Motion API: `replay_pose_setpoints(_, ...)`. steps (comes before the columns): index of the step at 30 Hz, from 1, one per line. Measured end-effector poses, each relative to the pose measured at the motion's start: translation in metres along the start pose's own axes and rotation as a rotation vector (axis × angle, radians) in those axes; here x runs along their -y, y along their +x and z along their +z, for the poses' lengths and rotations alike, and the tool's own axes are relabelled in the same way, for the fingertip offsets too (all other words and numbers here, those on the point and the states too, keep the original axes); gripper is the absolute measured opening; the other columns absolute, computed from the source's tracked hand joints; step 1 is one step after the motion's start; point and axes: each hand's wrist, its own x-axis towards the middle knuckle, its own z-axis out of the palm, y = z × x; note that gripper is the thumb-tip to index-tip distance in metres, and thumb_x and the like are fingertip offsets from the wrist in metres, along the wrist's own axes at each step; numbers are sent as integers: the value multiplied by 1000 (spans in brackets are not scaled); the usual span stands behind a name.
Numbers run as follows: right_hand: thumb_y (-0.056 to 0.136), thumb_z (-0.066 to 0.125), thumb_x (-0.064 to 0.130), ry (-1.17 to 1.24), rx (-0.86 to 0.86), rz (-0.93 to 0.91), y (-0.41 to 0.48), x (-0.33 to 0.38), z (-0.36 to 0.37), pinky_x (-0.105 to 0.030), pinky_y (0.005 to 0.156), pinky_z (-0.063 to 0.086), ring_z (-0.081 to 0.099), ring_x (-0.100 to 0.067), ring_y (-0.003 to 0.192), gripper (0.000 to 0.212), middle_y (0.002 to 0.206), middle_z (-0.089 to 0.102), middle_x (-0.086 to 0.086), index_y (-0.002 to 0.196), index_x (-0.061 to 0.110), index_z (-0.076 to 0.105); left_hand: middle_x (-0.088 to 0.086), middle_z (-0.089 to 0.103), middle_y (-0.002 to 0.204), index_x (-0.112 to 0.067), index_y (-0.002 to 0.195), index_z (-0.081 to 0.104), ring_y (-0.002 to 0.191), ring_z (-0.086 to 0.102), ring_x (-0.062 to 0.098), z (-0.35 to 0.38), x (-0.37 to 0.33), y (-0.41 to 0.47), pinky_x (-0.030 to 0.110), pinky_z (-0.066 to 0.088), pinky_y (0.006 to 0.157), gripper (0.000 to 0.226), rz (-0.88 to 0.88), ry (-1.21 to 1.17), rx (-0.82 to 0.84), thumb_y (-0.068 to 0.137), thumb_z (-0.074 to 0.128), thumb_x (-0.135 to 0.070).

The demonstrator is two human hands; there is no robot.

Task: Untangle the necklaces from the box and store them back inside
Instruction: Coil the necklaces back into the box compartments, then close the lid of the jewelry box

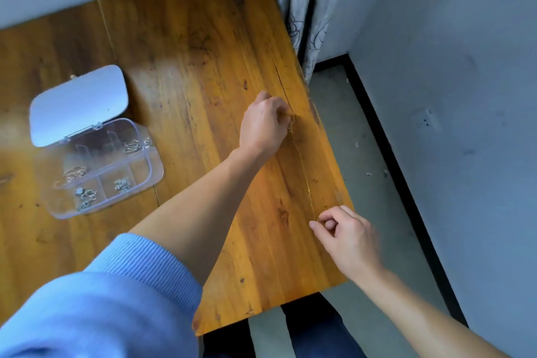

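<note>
A thin gold necklace (pixel 303 167) lies stretched in a line along the right side of the wooden table (pixel 186 67). My left hand (pixel 264 123) pinches its far end, where the clasp and a small bunch of chain sit. Its near end is pinched between the thumb and fingers of my right hand (pixel 347 237). A clear plastic box (pixel 101 167) with dividers stands open at the left, its white lid (pixel 78 103) tipped back. Several compartments hold other gold and silver necklaces.
The table's right edge runs just beyond the necklace, with grey floor (pixel 348 154) below it. A grey curtain (pixel 302 9) hangs at the table's far right corner. A pale wall (pixel 450 96) with a black skirting strip stands to the right.
</note>
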Motion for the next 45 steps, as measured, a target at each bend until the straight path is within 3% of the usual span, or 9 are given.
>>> replay_pose_setpoints(15,82,70,34,132,100,-186,84,182,57,-31,59,44,58,-19,64,9,58,57,14,79,25,69,7,71,86,-9,92,72,73,62,16,-199,160,-100,29,51,77,11,-409,-104,-442,84,66,-13)
replay_pose_setpoints(19,84,68,33,213,112,-170,103,239,83,-33,70,49,60,-20,73,8,70,64,10,83,25,70,8,71,93,-10,96,71,78,64,18,-235,213,-130,31,52,79,13,-517,-97,-494,87,65,-18)
replay_pose_setpoints(23,91,60,32,286,138,-69,120,282,105,-36,83,51,65,-25,90,22,93,71,-4,101,15,71,12,71,101,-8,111,69,93,65,27,-239,254,-150,40,52,88,28,-629,-171,-369,91,62,-27)
replay_pose_setpoints(26,95,54,33,236,141,-7,121,296,121,-39,90,48,61,-26,102,30,108,70,-7,111,12,69,9,71,101,-7,118,66,95,64,25,-230,270,-157,31,48,83,32,-625,-327,-226,95,58,-28)
replay_pose_setpoints(31,93,52,34,229,118,9,108,292,131,-43,85,52,63,-26,94,25,96,71,-2,98,16,69,8,65,122,-12,130,58,114,58,22,-221,286,-158,39,46,100,36,-571,-448,-219,100,47,-28)
replay_pose_setpoints(34,94,54,40,352,154,105,114,297,131,-48,82,55,66,-24,88,25,91,71,-2,94,18,68,7,58,130,-14,135,53,118,52,19,-216,290,-161,32,41,99,39,-546,-418,-207,102,42,-32)
replay_pose_setpoints(39,95,55,37,606,149,346,163,335,127,-25,56,56,70,-14,82,30,99,72,0,115,15,61,5,55,133,-17,137,50,123,50,21,-214,291,-159,28,35,94,40,-541,-391,-182,103,37,-34)
replay_pose_setpoints(42,91,63,19,618,147,419,188,354,132,-27,57,56,67,-22,91,31,111,68,-6,121,12,61,5,54,134,-18,137,49,124,49,21,-213,291,-159,28,35,95,40,-551,-391,-179,103,36,-34)
replay_pose_setpoints(45,86,68,7,441,118,307,199,362,136,-28,66,58,65,-27,98,32,114,65,-7,118,12,63,6,54,133,-17,136,50,123,49,22,-211,290,-159,29,34,96,39,-564,-401,-201,103,37,-33)
